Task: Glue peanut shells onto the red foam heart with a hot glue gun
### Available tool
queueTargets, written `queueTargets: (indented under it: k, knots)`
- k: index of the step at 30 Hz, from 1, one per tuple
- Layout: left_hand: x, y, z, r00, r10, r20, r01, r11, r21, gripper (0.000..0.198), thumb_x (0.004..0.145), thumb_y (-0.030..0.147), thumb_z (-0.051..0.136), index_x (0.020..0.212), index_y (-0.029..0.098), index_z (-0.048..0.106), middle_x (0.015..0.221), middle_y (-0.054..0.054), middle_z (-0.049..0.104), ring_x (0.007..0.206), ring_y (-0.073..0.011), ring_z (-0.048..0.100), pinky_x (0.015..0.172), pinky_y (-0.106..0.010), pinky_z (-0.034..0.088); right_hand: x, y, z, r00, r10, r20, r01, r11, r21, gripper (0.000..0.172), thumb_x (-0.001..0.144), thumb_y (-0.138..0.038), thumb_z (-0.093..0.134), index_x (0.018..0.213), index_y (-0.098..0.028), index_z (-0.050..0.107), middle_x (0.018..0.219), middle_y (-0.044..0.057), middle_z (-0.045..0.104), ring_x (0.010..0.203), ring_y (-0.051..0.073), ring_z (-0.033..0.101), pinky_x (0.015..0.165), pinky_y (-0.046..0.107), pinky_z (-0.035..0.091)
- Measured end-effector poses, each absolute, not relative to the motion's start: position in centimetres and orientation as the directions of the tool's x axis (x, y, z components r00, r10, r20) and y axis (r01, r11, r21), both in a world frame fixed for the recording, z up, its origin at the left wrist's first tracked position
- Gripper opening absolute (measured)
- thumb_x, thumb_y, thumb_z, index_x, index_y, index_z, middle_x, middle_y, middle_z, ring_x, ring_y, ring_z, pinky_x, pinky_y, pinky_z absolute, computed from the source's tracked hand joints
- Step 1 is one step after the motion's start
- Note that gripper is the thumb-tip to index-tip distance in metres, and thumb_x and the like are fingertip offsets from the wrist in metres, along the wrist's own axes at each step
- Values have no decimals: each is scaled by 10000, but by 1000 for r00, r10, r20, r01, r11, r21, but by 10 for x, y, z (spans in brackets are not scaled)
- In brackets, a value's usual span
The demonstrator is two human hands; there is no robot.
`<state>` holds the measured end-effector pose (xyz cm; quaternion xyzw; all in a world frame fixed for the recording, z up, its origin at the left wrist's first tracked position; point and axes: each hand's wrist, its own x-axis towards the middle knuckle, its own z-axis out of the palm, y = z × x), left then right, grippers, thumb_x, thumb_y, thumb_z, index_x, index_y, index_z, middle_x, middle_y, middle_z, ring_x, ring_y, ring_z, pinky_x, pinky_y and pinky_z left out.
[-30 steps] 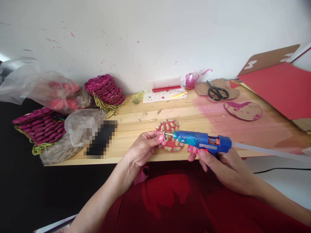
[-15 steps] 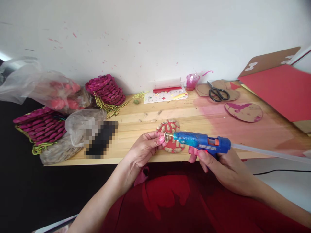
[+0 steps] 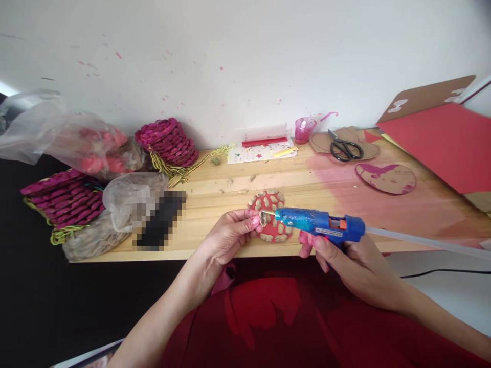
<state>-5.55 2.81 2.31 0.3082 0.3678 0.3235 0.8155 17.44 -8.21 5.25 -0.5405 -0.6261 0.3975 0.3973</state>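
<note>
Between thumb and fingers, my left hand point(image 3: 233, 232) pinches a peanut shell point(image 3: 263, 219), its hollow side facing me. My right hand point(image 3: 337, 260) is wrapped round a blue hot glue gun point(image 3: 322, 225), whose metal nozzle touches or nearly touches the shell's edge; I cannot tell which. A clear glue stick point(image 3: 422, 242) sticks out of the gun's back, and a small red light glows near my thumb. Beneath both hands lies a red rounded piece point(image 3: 274, 229) with several peanut shells fixed over it, partly hidden by my left hand and the nozzle.
Loose shells point(image 3: 242, 191) lie behind the red piece. Scissors point(image 3: 346, 149) rest on cardboard at the back right, near a pink cup point(image 3: 305, 130) and a paint-marked cardboard oval point(image 3: 385, 178). Purple woven pieces point(image 3: 166, 142) and plastic bags point(image 3: 134, 197) crowd the left. Red card point(image 3: 441, 145) leans at right.
The shell in my left hand has tipped slightly, showing more of its hollow. The glue gun has shifted a hair to the right; both grips are unchanged.
</note>
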Motion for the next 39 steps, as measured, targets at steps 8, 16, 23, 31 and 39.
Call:
queueTargets:
  k: [8,16,23,31,39]
  knots:
    - [-55,28,23,521,749,-410,-298,609,735,348,557,260,984,777,101,767,651,-23,707,599,-71,638,623,-160,531,173,-79,52,-80,995,53,355,78,-932,335,1020,-460,490,824,-241,651,767,17,652,689,172,593,629,323,462]
    - [-56,29,22,517,749,-414,-300,611,732,348,563,262,983,778,100,763,655,-22,705,599,-70,636,630,-164,537,175,-80,46,-80,997,18,318,43,-947,326,1022,-460,490,854,-234,654,756,4,616,596,142,542,572,309,457]
    - [-56,30,19,519,758,-396,-307,598,741,321,598,260,967,780,98,758,662,-27,701,605,-78,630,627,-177,526,174,-80,46,-70,997,24,347,47,-937,348,1014,-472,495,826,-232,662,772,23,637,644,162,573,581,310,472]
    - [-55,30,20,513,757,-404,-303,600,741,344,574,264,978,777,102,752,657,-18,699,601,-73,630,629,-174,525,175,-79,47,-73,997,28,355,52,-933,339,1017,-463,490,829,-229,647,764,19,640,618,155,566,574,306,465]
    - [-55,31,25,484,793,-371,-294,546,784,341,566,274,980,755,99,756,661,-13,689,596,-69,613,605,-170,506,177,-77,50,-101,992,78,406,113,-907,300,1024,-426,486,843,-234,628,788,26,659,679,173,610,595,310,470]
